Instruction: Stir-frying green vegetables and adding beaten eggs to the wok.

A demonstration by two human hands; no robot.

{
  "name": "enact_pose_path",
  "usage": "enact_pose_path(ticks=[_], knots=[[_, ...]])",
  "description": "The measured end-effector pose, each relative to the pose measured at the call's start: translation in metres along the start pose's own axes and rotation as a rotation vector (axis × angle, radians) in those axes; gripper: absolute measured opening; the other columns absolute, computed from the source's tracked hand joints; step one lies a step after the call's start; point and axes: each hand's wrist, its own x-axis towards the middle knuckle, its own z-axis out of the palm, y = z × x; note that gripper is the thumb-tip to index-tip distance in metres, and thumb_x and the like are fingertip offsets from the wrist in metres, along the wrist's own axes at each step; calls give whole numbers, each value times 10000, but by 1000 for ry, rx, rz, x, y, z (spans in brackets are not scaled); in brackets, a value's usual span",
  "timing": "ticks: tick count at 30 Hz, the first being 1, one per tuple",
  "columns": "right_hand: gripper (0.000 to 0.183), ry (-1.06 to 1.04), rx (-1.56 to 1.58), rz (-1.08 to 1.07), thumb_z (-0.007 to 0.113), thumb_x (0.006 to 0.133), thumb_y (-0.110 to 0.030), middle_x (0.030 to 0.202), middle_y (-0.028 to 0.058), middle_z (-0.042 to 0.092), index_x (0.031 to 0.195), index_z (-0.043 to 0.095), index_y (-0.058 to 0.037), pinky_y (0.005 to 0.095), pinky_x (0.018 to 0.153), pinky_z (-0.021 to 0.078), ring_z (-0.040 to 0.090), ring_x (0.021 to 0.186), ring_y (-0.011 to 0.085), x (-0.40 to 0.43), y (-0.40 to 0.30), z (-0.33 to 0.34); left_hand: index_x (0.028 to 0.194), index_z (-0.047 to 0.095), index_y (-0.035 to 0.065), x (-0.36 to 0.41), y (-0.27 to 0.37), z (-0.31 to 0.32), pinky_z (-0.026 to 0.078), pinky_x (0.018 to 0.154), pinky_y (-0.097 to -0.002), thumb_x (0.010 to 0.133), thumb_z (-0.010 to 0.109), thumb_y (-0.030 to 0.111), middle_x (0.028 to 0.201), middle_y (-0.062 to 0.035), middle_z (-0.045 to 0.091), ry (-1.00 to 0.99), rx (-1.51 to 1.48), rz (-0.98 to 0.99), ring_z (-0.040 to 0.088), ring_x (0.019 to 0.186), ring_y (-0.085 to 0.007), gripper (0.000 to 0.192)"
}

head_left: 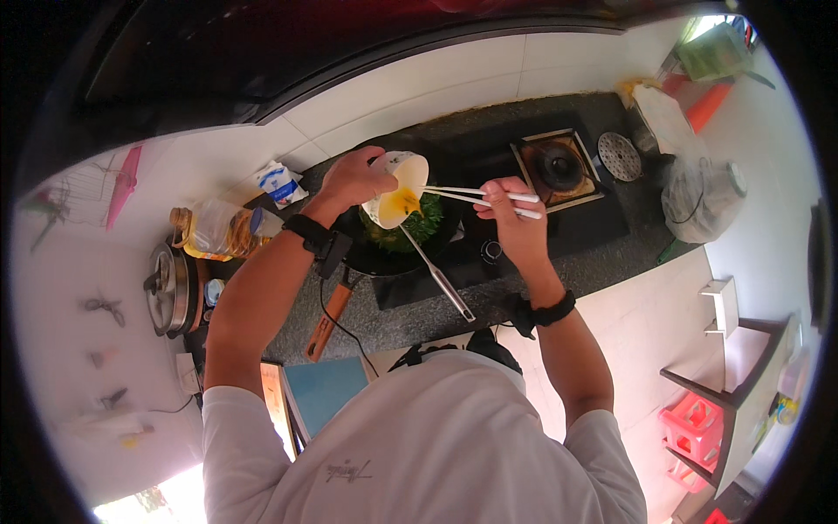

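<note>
My left hand (pixel 359 178) grips the rim of a white bowl (pixel 414 171), tilted over the pan. Yellow beaten egg (pixel 400 203) lies at the bowl's lower edge. A pair of white chopsticks (pixel 458 194) is pinched in my right hand (pixel 507 206), their tips reaching to the bowl's mouth. Below the bowl, chopped green leaves (pixel 393 239) fill a dark pan (pixel 373 264) with a wooden handle (pixel 329 321). A metal-handled utensil (pixel 446 283) leans out of the pan toward me; its working end is hidden among the leaves and under the bowl.
Right of the pan is a second gas burner (pixel 556 164), with a perforated metal disc (pixel 619 156) beside it. A plastic bag (pixel 697 200) sits at the counter's right end. Bottles (pixel 219 226) and a lidded pot (pixel 169 288) stand on the left. A pink stool (pixel 694 422) is lower right.
</note>
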Motion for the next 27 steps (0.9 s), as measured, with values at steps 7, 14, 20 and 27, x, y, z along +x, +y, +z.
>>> enact_pose_path(ticks=[7, 14, 20, 27], knots=[[197, -37, -81, -133, 653, 1007, -174, 835, 45, 653, 984, 687, 19, 263, 655, 531, 647, 741, 114, 7, 50, 15, 1393, 573, 39, 5, 10, 0, 541, 861, -383, 674, 780, 303, 1128, -178, 690, -36, 30, -33, 670, 1001, -298, 794], [186, -182, 4, 49, 653, 1005, -157, 825, 35, 654, 966, 684, 22, 262, 623, 499, 612, 693, 99, 21, 53, 23, 1396, 568, 35, 1, 2, -11, 531, 864, -379, 674, 784, 302, 1114, -173, 689, -35, -18, 4, 665, 992, -285, 799], [216, -269, -33, 113, 648, 1010, -182, 784, 31, 662, 948, 685, 21, 259, 637, 526, 641, 719, 94, 33, 44, 31, 1410, 558, 41, 5, -18, -17, 528, 862, -385, 690, 783, 296, 1132, -175, 678, -16, -56, 44, 665, 976, -287, 796], [220, -222, -86, 15, 650, 1011, -185, 759, 30, 648, 934, 686, 17, 270, 591, 518, 616, 654, 99, 34, 44, 36, 1315, 639, 64, 7, -18, -19, 537, 872, -378, 640, 775, 385, 1114, -161, 703, 44, -16, 1, 684, 982, -296, 760]])
